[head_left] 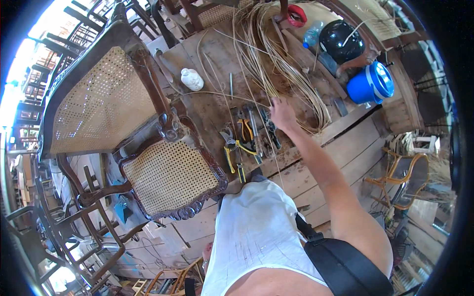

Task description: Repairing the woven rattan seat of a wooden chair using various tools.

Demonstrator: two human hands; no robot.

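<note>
My right hand [283, 114] reaches over the workbench with its fingers drawn together at the near end of the cane bundle. A thin cane strand [222, 93] runs from the left to its fingertips, which seem to pinch it. The long loose bundle of cane strands [296, 81] lies just beyond. Near the hand are black-handled pliers [269, 129], yellow-and-black pliers [244, 129] and cutting shears with yellow handles [230, 142]. Only a sliver of my left hand [207, 250] shows beside my white shirt, its fingers hidden. Close on the left stands a carved chair with a woven cane seat [170, 175].
A white bottle [192, 80] and a metal rod [231, 85] stand or lie on the bench [210, 111]. At the right are a blue bucket [363, 88], a black round container [340, 40] and a red tape roll [296, 16]. Chair frames crowd the left.
</note>
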